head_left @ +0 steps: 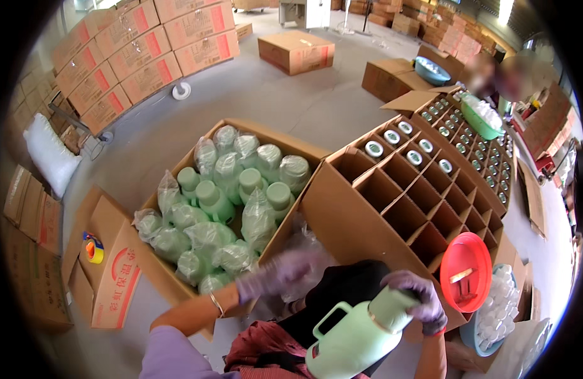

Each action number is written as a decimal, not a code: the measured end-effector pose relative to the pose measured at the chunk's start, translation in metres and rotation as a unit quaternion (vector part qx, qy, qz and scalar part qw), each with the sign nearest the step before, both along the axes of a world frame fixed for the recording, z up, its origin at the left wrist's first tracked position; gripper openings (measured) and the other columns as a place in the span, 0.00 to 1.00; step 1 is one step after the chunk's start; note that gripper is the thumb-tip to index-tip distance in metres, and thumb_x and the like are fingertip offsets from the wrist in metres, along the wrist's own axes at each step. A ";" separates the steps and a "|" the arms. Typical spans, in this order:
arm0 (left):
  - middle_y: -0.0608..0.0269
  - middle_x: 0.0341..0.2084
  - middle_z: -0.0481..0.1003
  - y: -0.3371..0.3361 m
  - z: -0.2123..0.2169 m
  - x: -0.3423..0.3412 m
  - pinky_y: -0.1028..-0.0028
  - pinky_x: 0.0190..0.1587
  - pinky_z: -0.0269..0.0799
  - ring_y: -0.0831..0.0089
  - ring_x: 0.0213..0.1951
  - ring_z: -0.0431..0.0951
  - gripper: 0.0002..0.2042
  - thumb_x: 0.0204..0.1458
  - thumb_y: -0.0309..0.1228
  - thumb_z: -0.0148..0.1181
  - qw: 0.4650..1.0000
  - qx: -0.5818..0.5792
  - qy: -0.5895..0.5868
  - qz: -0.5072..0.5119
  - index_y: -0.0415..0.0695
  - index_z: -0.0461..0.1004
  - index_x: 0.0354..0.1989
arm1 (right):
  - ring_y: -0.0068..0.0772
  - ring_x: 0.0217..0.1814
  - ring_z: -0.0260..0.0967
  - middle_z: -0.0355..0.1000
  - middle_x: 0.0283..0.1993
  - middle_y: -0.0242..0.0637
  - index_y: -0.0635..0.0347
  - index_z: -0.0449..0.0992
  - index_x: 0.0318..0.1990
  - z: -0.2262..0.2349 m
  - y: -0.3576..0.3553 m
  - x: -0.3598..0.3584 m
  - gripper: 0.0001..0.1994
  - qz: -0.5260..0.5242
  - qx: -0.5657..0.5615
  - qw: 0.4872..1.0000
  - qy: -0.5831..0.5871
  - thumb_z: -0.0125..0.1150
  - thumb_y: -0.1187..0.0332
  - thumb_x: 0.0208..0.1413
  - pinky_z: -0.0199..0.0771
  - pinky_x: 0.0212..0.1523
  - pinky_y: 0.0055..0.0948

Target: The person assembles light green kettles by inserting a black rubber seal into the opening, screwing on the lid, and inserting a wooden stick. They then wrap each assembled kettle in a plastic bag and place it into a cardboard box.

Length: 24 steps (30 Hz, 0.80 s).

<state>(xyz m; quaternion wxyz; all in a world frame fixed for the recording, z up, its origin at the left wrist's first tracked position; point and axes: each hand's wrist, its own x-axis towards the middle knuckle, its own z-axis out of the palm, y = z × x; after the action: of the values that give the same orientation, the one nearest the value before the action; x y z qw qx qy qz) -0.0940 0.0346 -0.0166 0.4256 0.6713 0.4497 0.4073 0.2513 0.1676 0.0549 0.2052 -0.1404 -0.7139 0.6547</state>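
My right hand (421, 297), in a purple glove, grips a pale green vacuum flask (361, 338) by its cup-shaped top. The flask lies tilted over my lap, its side handle turned up and to the left. My left hand (285, 273), also gloved, is smeared by motion beside crumpled clear plastic bags (304, 246), so its fingers do not show clearly. It is near the right front edge of an open carton (304, 148), which holds several more pale green flasks (209, 199). Many of those are wrapped in clear plastic bags; a few stand bare.
A divided carton (354, 218) on the right has silver-topped items in its far cells. A red basin (473, 252) sits on its near corner, above a blue basin (471, 335) of white pieces. Tape (94, 251) lies on a left carton flap. Stacked cartons (136, 54) stand behind; blurred people are far right.
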 end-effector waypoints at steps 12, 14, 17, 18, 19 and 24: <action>0.53 0.47 0.77 0.079 -0.213 -0.279 0.71 0.63 0.61 0.63 0.49 0.75 0.17 0.60 0.36 0.52 0.835 -0.187 0.190 0.482 0.39 0.78 0.50 | 0.41 0.49 0.75 0.75 0.45 0.49 0.75 0.77 0.47 -0.009 -0.023 -0.016 0.39 -0.147 -0.182 0.968 -0.093 0.69 0.39 0.47 0.75 0.53 0.35; 0.53 0.49 0.77 0.088 -0.216 -0.282 0.69 0.65 0.58 0.61 0.52 0.75 0.18 0.60 0.38 0.51 0.815 -0.140 0.032 0.561 0.38 0.78 0.50 | 0.41 0.48 0.75 0.75 0.46 0.49 0.76 0.77 0.47 -0.010 -0.022 -0.019 0.38 -0.147 -0.213 0.961 -0.095 0.72 0.42 0.46 0.75 0.54 0.36; 0.55 0.54 0.76 0.083 -0.191 -0.294 0.64 0.65 0.61 0.58 0.57 0.73 0.19 0.60 0.39 0.52 0.790 0.011 -0.201 0.579 0.39 0.77 0.51 | 0.43 0.51 0.75 0.75 0.49 0.49 0.75 0.74 0.52 -0.009 -0.015 -0.021 0.38 -0.126 -0.254 0.953 -0.104 0.75 0.46 0.45 0.75 0.57 0.38; 0.55 0.55 0.75 0.083 -0.172 -0.288 0.62 0.64 0.62 0.59 0.57 0.72 0.20 0.60 0.40 0.53 0.812 0.023 -0.248 0.527 0.40 0.76 0.53 | 0.43 0.52 0.75 0.75 0.50 0.48 0.74 0.73 0.53 -0.008 -0.014 -0.020 0.39 -0.132 -0.263 0.950 -0.105 0.75 0.46 0.45 0.75 0.57 0.38; 0.55 0.57 0.74 0.082 -0.148 -0.278 0.61 0.64 0.64 0.60 0.58 0.72 0.21 0.60 0.41 0.53 0.829 0.036 -0.296 0.474 0.40 0.74 0.56 | 0.42 0.53 0.75 0.75 0.51 0.48 0.73 0.72 0.55 -0.011 -0.010 -0.019 0.38 -0.125 -0.260 0.951 -0.108 0.74 0.47 0.46 0.75 0.58 0.39; 0.55 0.59 0.71 0.072 0.021 -0.203 0.55 0.67 0.64 0.63 0.60 0.71 0.23 0.66 0.40 0.46 0.883 0.173 -0.429 0.079 0.35 0.66 0.62 | 0.36 0.53 0.73 0.75 0.50 0.43 0.69 0.75 0.52 0.017 0.025 -0.081 0.22 -0.134 -0.067 0.977 -0.151 0.67 0.68 0.51 0.71 0.58 0.32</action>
<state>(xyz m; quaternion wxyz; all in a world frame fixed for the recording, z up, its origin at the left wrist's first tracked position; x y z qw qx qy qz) -0.2968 0.1070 0.0040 0.4209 0.4563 0.1973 0.7588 0.1707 0.1929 0.0722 0.1715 -0.3457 -0.6657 0.6387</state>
